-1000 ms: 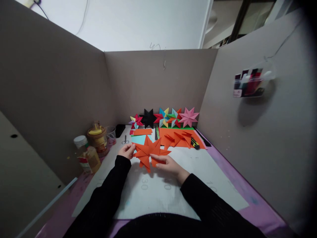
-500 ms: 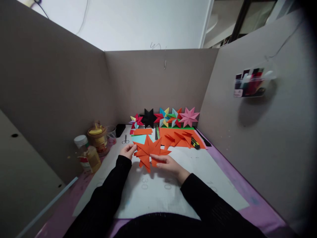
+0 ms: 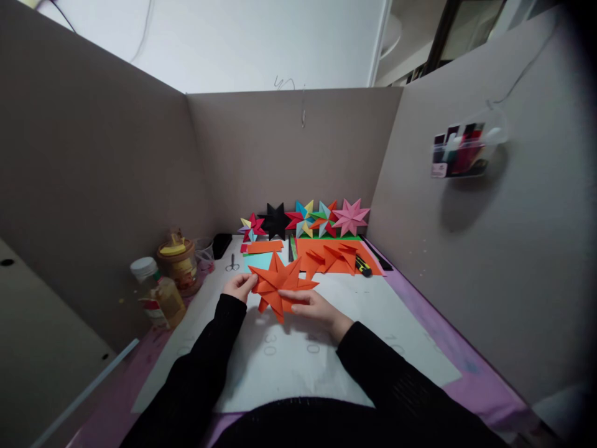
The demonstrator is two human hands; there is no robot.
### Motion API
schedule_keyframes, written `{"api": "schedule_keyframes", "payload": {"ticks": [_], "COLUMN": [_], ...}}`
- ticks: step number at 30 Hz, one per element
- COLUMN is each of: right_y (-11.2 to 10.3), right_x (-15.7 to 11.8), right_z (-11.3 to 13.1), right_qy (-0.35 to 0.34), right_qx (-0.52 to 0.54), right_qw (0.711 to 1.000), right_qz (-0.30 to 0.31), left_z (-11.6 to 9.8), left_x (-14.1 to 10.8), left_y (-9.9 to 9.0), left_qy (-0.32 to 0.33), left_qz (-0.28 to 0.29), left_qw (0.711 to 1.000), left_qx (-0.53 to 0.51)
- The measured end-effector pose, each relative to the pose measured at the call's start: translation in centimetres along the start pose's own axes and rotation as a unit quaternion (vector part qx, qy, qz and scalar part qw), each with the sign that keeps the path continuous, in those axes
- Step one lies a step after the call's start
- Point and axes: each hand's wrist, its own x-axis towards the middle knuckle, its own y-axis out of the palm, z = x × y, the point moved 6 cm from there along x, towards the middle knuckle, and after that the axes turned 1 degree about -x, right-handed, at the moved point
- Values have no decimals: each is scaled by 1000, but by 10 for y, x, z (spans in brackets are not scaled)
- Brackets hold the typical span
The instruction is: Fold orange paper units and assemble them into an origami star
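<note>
An orange folded paper star [image 3: 276, 279] is held up above the white sheet [image 3: 336, 367], its points spread in several directions. My left hand [image 3: 239, 287] pinches a point at its left side between thumb and fingers. From the right, my right hand [image 3: 319, 311] grips the star's lower right part, with the index finger lying across the front near the centre. The fingers behind the paper are hidden. Past the star, several folded orange pieces [image 3: 332, 256] rest on orange paper [image 3: 305, 246], beside a yellow and black utility knife [image 3: 363, 266].
Finished paper stars, among them a black one [image 3: 275, 221] and a pink one [image 3: 351, 217], lean against the back panel. Small scissors [image 3: 232, 264] lie at the left, near a glue bottle [image 3: 161, 295] and a brown jar [image 3: 178, 264]. Grey panels [image 3: 293, 149] enclose the table.
The view has shifted slightly, so the surroundings sit a little further left. The star is tilted a bit differently, with its lower right points less visible; both hands keep their hold.
</note>
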Motion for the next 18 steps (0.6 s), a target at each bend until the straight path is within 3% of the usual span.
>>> {"api": "schedule_keyframes", "payload": {"ticks": [5, 8, 10, 13, 15, 18], "right_y": [-2, 1, 3, 5, 6, 9], "right_x": [1, 1, 0, 0, 0, 0], "right_z": [-2, -4, -5, -4, -3, 1], "right_qy": [3, 5, 1, -4, -7, -15], "right_qx": [-4, -8, -23, -57, -69, -86], "right_qw": [1000, 1000, 1000, 998, 998, 996], "right_qz": [-7, -7, -2, -4, -1, 9], "left_z": [3, -11, -29, -46, -47, -41], "left_x": [3, 3, -4, -22, -32, -36], "left_y": [1, -10, -13, 5, 17, 26], "left_qy": [18, 118, 229, 366, 397, 386], "left_qz": [2, -63, -91, -24, 19, 49], "left_qw": [1000, 989, 953, 867, 824, 798], "left_qx": [-3, 64, 177, 336, 403, 459]}}
